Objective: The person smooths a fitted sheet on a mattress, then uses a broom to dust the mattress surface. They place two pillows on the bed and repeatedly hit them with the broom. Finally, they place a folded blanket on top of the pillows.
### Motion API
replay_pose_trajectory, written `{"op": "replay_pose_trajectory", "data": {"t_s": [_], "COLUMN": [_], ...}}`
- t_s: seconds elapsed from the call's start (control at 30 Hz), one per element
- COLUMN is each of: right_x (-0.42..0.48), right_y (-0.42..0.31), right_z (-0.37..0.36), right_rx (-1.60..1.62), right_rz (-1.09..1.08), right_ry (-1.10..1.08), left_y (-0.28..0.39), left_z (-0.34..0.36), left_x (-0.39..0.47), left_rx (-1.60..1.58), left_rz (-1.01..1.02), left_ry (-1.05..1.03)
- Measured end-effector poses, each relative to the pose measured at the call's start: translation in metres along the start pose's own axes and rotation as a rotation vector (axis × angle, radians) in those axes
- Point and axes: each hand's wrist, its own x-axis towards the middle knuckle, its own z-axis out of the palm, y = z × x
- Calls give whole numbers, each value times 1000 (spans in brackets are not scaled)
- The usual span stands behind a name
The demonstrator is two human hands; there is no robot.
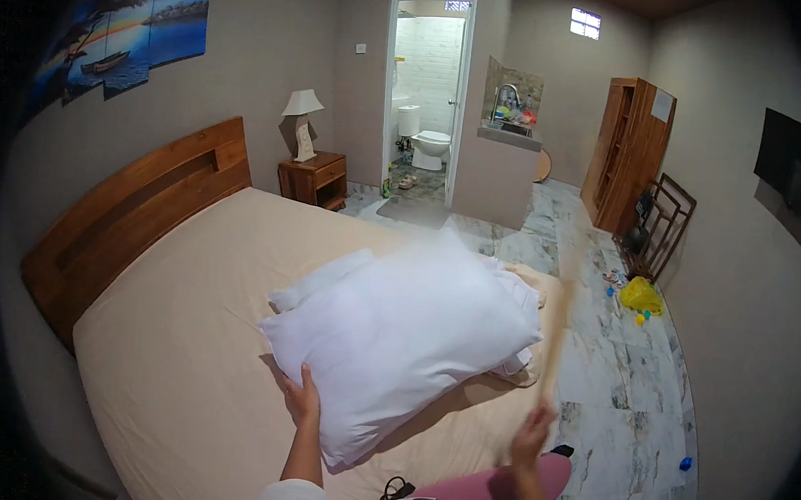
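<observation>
A white pillow [403, 331] is propped at a tilt on a bed with a beige fitted sheet [193, 320]. My left hand [303, 393] is against its lower left corner, thumb on the near face; the other fingers are partly hidden by the pillow. To the right of the pillow, my right hand [532, 430] grips the lower end of a long, light-coloured stick [557, 333], which is raised upright and blurred. Behind the pillow lie more white cloths or pillows [517, 283], mostly covered by it.
A wooden headboard [144, 216] stands at the left, with a nightstand [312, 177] and lamp [304, 123] behind. On the marble-look floor at right are a yellow plastic bag [640, 295] and a wooden frame [673, 223]. A black cable [398, 489] lies near me.
</observation>
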Motion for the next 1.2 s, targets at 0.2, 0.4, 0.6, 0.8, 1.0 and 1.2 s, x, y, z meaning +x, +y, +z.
{"op": "replay_pose_trajectory", "data": {"t_s": [0.2,0.4,0.6,0.8,1.0,1.2], "right_x": [-22,20,-26,-13,13,-11], "right_y": [-14,34,-51,17,-36,-43], "right_z": [-2,-35,-22,-34,-56,-33], "right_rx": [-122,-89,222,-104,156,48], "right_rz": [-26,345,118,466,444,76], "right_ry": [-839,-173,-710,-552,-206,-436], "left_y": [-48,14,-62,-49,92,193], "left_z": [24,-1,43,21,-1,-27], "left_x": [19,-10,34,129,113,33], "left_rx": [-27,-65,-356,-779,-798,-1170], "left_rz": [103,-86,210,-143,-151,205], "left_ry": [85,-64,72,-369,-381,-338]}}
